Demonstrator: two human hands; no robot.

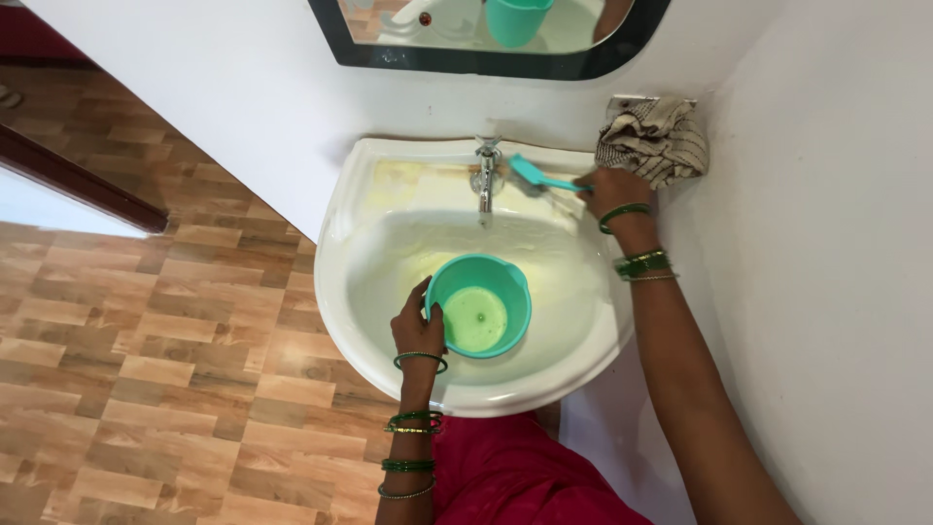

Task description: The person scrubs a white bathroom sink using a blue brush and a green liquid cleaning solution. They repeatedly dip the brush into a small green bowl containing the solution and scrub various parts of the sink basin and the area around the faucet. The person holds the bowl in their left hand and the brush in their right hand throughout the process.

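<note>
Teal mug (479,305) is sitting inside the white basin (389,194), left hand (418,326) gripping its rim; right hand (610,190) is closing around a teal brush (539,176) beside the basin's tap (486,175).

We see the round teal plastic mug (479,306) filling the middle of the white ceramic basin (369,194). Bare basin lies open around it. The chrome tap (486,175) and the white wall (826,292) close the back and right.
</note>
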